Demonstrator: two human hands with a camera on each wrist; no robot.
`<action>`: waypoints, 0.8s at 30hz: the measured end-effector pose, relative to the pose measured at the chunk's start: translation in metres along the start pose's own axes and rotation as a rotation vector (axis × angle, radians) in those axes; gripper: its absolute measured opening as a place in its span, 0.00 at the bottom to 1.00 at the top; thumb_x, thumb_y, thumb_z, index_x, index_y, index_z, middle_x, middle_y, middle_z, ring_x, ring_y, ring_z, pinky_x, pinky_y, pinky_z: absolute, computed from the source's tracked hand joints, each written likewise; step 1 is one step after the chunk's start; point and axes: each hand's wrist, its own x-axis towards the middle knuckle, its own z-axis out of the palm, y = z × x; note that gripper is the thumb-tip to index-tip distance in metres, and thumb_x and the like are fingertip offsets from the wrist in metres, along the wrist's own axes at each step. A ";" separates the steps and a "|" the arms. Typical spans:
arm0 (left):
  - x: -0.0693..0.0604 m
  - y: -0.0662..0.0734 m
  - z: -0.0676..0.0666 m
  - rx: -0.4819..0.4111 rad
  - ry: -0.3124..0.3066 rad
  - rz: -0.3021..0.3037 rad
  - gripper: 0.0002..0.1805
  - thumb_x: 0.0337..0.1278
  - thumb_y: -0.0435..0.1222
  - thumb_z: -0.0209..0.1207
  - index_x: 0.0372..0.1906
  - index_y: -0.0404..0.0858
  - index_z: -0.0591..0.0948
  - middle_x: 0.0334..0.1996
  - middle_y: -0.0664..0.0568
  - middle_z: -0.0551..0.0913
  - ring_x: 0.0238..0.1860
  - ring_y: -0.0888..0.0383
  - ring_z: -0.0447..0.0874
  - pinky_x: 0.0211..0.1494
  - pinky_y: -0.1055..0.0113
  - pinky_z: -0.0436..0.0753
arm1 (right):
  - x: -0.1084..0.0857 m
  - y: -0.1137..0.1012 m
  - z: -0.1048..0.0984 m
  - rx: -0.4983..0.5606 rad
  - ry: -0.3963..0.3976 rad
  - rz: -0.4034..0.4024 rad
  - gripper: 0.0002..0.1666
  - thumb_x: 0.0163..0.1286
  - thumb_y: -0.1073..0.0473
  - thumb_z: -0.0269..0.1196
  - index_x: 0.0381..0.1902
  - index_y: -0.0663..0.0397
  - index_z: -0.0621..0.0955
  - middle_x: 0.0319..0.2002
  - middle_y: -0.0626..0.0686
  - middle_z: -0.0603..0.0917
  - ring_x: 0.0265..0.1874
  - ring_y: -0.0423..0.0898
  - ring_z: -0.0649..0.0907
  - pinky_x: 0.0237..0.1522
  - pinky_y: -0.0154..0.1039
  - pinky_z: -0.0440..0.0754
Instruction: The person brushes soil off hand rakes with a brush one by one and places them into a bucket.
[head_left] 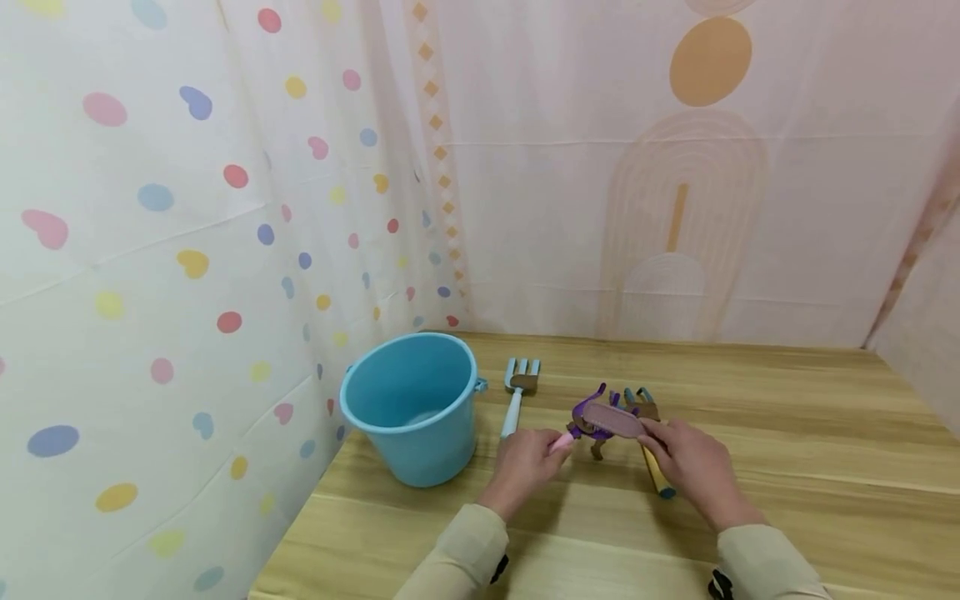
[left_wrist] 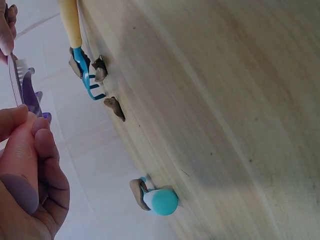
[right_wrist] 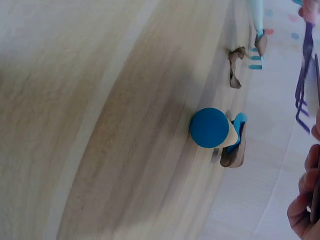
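My left hand [head_left: 528,462] grips the pink handle of a small purple hand rake [head_left: 579,415], raised above the table. My right hand [head_left: 693,467] holds a mauve brush [head_left: 613,420] by one end, across the rake's head. In the left wrist view, the white bristles of the brush [left_wrist: 15,82] face the purple tines. Below the hands lies a blue-tined rake with a yellow handle [head_left: 658,475], a brown piece on its head. To the left lies a light-blue rake [head_left: 512,412] with another brown piece on its tines.
Left of the hands stands a blue bucket [head_left: 442,454], its inside bottom visible. Loose brown pieces [left_wrist: 115,107] lie on the wooden table [head_left: 810,467]. Patterned curtains [head_left: 525,233] hang behind the table and along its left side.
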 end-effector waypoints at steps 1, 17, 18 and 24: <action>0.000 0.001 0.000 0.006 0.005 0.012 0.08 0.63 0.43 0.64 0.37 0.44 0.89 0.20 0.61 0.82 0.20 0.69 0.72 0.25 0.72 0.72 | 0.000 -0.001 0.001 -0.006 0.011 0.001 0.18 0.70 0.55 0.65 0.53 0.57 0.85 0.23 0.47 0.75 0.17 0.41 0.67 0.19 0.39 0.65; 0.000 0.010 0.000 -0.003 -0.018 0.018 0.09 0.64 0.45 0.64 0.36 0.46 0.89 0.16 0.64 0.77 0.17 0.70 0.68 0.22 0.74 0.68 | 0.002 -0.019 0.013 -0.039 0.104 0.092 0.17 0.70 0.55 0.64 0.52 0.59 0.84 0.25 0.56 0.80 0.18 0.50 0.76 0.18 0.47 0.73; -0.001 0.011 0.000 -0.006 -0.015 0.018 0.09 0.64 0.45 0.64 0.35 0.46 0.89 0.15 0.65 0.75 0.16 0.70 0.67 0.21 0.74 0.67 | 0.002 -0.019 0.014 -0.040 0.111 0.096 0.17 0.70 0.55 0.64 0.51 0.59 0.84 0.25 0.56 0.80 0.18 0.52 0.77 0.18 0.47 0.74; -0.003 0.013 0.001 0.026 0.003 0.015 0.08 0.63 0.44 0.64 0.37 0.46 0.90 0.14 0.64 0.74 0.16 0.69 0.66 0.20 0.74 0.66 | 0.002 -0.020 0.019 -0.040 0.151 0.098 0.14 0.69 0.56 0.66 0.48 0.56 0.85 0.24 0.57 0.79 0.18 0.54 0.78 0.16 0.49 0.74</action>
